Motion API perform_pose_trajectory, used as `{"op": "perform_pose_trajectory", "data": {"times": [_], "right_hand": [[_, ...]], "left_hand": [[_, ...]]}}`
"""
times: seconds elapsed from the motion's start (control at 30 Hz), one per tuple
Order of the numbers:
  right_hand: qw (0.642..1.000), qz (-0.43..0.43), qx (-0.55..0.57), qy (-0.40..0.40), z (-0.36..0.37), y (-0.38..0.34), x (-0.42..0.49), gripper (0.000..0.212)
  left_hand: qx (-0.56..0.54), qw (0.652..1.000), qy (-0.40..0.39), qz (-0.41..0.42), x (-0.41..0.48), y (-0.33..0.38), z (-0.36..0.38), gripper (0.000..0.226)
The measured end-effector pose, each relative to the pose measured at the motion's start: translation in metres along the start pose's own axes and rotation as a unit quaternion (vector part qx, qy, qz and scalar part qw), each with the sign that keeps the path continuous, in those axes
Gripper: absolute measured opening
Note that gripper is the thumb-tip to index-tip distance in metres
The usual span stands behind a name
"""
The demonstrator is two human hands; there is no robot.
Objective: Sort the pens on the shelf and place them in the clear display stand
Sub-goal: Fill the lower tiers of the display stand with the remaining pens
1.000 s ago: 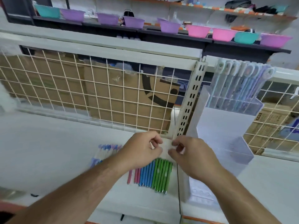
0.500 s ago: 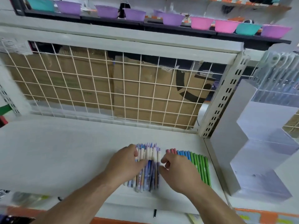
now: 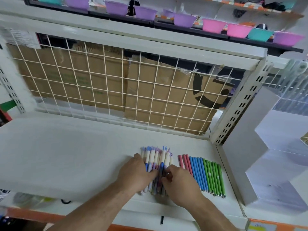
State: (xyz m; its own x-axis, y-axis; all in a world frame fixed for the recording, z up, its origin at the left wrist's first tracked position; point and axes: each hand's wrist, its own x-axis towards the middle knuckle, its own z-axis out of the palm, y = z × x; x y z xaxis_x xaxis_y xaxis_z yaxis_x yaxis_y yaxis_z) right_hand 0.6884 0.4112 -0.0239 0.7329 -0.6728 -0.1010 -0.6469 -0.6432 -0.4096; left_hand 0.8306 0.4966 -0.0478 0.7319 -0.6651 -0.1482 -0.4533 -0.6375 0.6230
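Far left: a broad bare stretch of shelf [image 3: 66, 155], backed by a wire grid [image 3: 116, 90]. Plenty of room there for spreading pens, but little toward the front lip, close under the wrists, so some risk of rolling off.

Next, the left grip [image 3: 135, 172]: over the solid-colour row a second ago, now shifted left. Laid with straight fingers across the patterned pens [image 3: 156, 157], thumb at the bundle's left edge, pressing rather than clasping. Caps toward the grid, bundle flat on the shelf between both grips.

Then the right grip [image 3: 181, 184]: also moved off the solid row. Fingers curled onto the bundle's right side, seemingly pinching a dark pen.

Probable meaning: solid row done with, patterned lot now being sorted, nothing of it yet in the stand.

Just right, across a narrow gap: pink pens [image 3: 183, 161], blue pens [image 3: 197, 169] and green pens [image 3: 215, 175], side by side, untouched.

Beyond, a perforated upright [image 3: 240, 107] at the shelf corner. Past it, the clear display stand [image 3: 283, 130], with blurred pens in its top tier and lower steps hard to read. Reachable only over the tidy row and around that upright.
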Motion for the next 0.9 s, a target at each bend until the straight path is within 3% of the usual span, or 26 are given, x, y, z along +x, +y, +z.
{"op": "perform_pose_trajectory", "data": {"times": [0.37,0.57,0.73,0.9], "right_hand": [[0.999,-0.023,0.017,0.025,0.006,0.004,-0.004,0.025],[0.999,-0.029,0.022,0.018,0.004,0.006,-0.006,0.026],[0.998,-0.034,0.040,0.030,0.001,0.009,-0.009,0.023],[0.995,-0.010,0.090,0.045,-0.003,0.009,-0.008,0.015]], "left_hand": [[0.016,0.999,0.024,0.019,0.006,-0.009,-0.001,0.037],[0.016,1.000,0.004,-0.010,0.009,-0.010,-0.007,0.026],[-0.138,0.989,-0.018,-0.057,0.001,0.001,-0.024,0.031],[-0.345,0.931,-0.074,-0.092,-0.007,0.016,-0.028,0.016]]}}
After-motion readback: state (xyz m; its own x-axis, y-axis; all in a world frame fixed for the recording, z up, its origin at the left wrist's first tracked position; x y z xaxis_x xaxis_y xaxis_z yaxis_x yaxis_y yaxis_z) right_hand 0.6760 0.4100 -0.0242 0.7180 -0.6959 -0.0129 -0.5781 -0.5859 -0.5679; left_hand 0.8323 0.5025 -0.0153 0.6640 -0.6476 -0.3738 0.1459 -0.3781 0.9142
